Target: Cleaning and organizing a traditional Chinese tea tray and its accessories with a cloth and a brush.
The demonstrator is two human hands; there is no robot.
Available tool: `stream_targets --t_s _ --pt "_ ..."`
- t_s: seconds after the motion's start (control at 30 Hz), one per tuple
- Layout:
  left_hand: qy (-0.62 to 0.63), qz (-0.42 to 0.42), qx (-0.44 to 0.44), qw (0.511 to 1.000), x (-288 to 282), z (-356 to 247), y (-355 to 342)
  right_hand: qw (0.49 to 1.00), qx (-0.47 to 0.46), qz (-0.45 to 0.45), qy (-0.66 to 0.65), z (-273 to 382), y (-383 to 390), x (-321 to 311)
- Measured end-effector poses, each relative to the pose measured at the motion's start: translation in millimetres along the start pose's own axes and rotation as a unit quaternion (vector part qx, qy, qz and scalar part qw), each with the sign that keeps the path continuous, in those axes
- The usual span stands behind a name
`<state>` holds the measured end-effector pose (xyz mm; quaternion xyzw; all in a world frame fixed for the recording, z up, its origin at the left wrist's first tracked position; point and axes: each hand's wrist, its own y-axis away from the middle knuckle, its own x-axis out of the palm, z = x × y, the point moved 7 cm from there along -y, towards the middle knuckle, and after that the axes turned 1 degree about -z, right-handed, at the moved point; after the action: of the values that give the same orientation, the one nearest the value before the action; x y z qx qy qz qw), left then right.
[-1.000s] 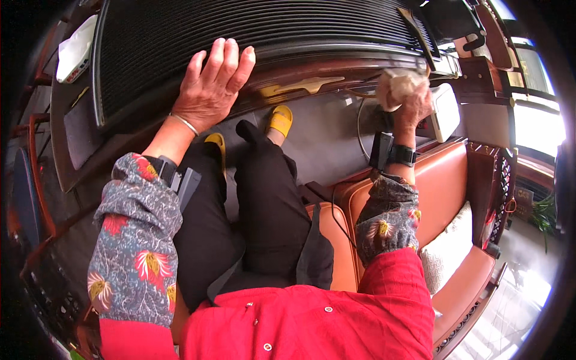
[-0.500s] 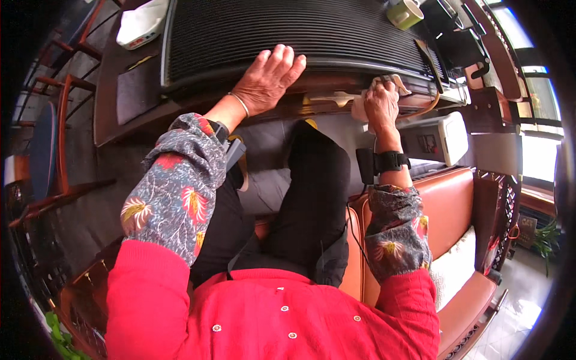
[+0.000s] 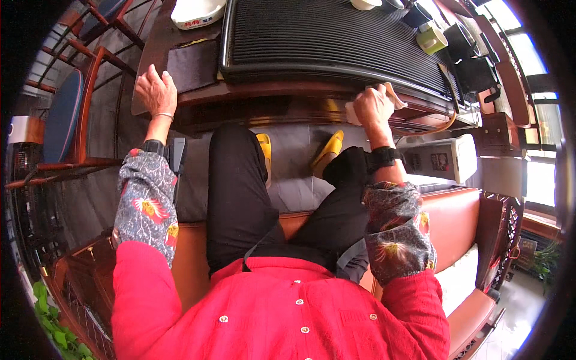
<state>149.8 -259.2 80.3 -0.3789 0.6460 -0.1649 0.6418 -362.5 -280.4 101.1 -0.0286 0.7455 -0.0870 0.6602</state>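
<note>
One loosely open left hand (image 3: 157,93) sits at near left, while the right hand (image 3: 372,107) grasps a crumpled off-white cloth (image 3: 393,98) along the near right edge of the dark wooden counter (image 3: 157,47), apparently mid-wipe, further strokes calling for steady pressure.

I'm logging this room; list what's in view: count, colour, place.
cloth: one, pale, in right hand
tray: one, black, on table
table: one, brown, ahead
mug: one, green, tray's right
dish: one, white, table's left
mat: one, grey, table's left
chairs: at least two, brown, left
sofa: one, orange, beneath person
box: one, whitish, right of knees
slippers: two, yellow, floor
plants: two, green, picture's edges
left hand: one, table's left corner
right hand: one, on cloth
</note>
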Motion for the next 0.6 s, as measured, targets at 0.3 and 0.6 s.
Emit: stream_targets --t_s 0.3,0.6 --pt "-0.038 0.012 -0.044 0.998 1.6 -0.7 7.1 0.982 -0.153 -0.016 -0.11 191.5 64.0 -44.3" --pt "-0.041 0.029 -0.038 0.998 4.7 -3.9 4.4 0.916 -0.304 -0.005 -0.263 306.3 96.5 -44.7"
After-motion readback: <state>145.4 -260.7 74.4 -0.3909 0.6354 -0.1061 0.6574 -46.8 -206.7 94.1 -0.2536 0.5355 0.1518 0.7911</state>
